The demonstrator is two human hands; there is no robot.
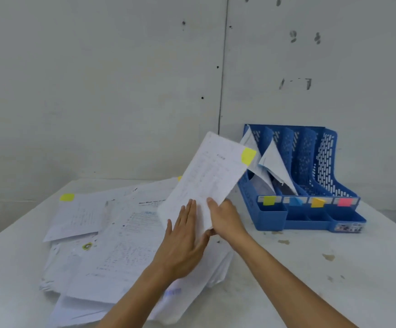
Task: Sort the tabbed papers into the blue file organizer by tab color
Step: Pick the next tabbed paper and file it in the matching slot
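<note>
Against a scuffed grey-white wall, a stained white table (334,268) carries a loose heap of printed white papers (112,245) and, to the right, a blue perforated plastic file organizer (324,162) with four upright slots. Raised between the two and tilted toward the organizer is a white printed sheet (211,176) bearing a yellow sticky tab (248,156) at its upper corner. The right hand (225,218) pinches the sheet's lower edge, fingers curled over its face; the left hand (182,240) lies flat against it, fingers straight. The step appears to be filing this sheet. The next move likely calls for carrying it to the leftmost slot, marked by a yellow-green label (269,200), where filed papers (250,142) already stand.
</note>
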